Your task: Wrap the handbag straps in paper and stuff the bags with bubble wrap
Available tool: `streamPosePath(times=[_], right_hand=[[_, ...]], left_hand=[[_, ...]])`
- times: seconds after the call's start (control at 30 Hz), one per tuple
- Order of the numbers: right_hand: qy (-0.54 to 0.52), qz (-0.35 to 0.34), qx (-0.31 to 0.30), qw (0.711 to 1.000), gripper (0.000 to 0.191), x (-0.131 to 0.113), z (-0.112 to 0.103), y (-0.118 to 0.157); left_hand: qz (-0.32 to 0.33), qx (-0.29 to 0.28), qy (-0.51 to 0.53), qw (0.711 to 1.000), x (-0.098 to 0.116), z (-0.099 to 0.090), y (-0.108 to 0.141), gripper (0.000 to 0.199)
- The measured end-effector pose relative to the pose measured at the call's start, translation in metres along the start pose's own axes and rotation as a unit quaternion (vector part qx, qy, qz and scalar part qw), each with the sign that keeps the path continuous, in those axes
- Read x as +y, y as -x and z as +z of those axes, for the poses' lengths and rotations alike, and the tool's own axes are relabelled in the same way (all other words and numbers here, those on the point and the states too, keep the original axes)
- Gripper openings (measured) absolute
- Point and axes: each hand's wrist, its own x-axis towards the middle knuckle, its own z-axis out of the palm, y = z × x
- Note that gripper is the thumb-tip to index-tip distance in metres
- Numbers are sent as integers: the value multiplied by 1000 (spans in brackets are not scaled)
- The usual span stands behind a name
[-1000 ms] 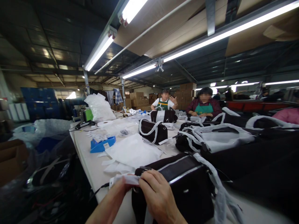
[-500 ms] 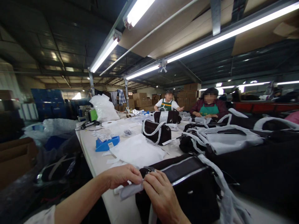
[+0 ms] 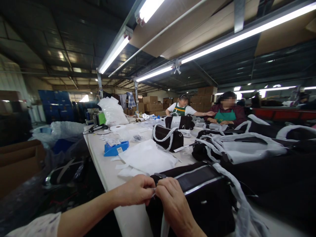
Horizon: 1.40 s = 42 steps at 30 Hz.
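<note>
Tight pinch here: the left hand [image 3: 142, 191] grips a white sliver [image 3: 154, 192], the right hand [image 3: 174, 200] clasps it too, at the left end of the black bag [image 3: 209, 204] on the table [image 3: 134, 219]! Uneven pulling could tear it or jerk it loose.

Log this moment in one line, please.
left hand: pinching pale strip, mostly hidden | right hand: beside left, at black bag | beyond: white sheets, blue object

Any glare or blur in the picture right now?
Head view: long ceiling light glares white; head view: left hand and right hand look fairly clear, black bag beside them shows little detail; head view: far-left cardboard box looks soft.
</note>
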Motion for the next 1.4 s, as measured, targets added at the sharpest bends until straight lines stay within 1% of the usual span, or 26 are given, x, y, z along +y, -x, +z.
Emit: streamPosePath(times=[0.13, 0.2, 0.37, 0.6, 0.7, 0.87, 0.93, 1.0, 1.1, 1.17, 1.3, 1.37, 1.4], right_hand=[[-28, 91, -20, 995, 26, -2, 1, -2], [-45, 121, -33, 991, 24, -3, 1, -2], [-80, 148, -50, 984, 20, -4, 0, 0], [-130, 180, -38, 974, 19, -7, -2, 0], [-115, 186, -47, 975, 20, -8, -2, -3], [-114, 225, -75, 965, 19, -10, -3, -8], [-110, 236, -79, 962, 18, -10, -3, -9], [-106, 247, -80, 960, 18, -11, -3, -9], [-115, 265, -89, 953, 18, -12, -4, -11], [-131, 286, -101, 944, 16, -11, -6, -14], [-151, 333, -129, 922, 13, -11, -11, -19], [-152, 355, -135, 913, 13, -12, -12, -20], [-157, 372, -135, 905, 10, -11, -12, -21]], left_hand=[[85, 85, -84, 989, 2, 10, 7, 14], [109, 111, -115, 981, 2, 14, 8, 15], [124, 127, -129, 976, -3, 19, 9, 19], [158, 154, -113, 969, -13, 26, 13, 23], [152, 159, -99, 971, -12, 28, 15, 25], [122, 145, -42, 981, -7, 29, 19, 38], [122, 151, -47, 980, -8, 31, 20, 39], [133, 170, -76, 973, -13, 35, 19, 37], [169, 223, -150, 948, -24, 42, 16, 32], [206, 268, -207, 918, -29, 46, 15, 29], [272, 351, -310, 841, -34, 50, 14, 21], [316, 382, -358, 792, -36, 49, 13, 25], [342, 391, -383, 764, -38, 48, 13, 27]])
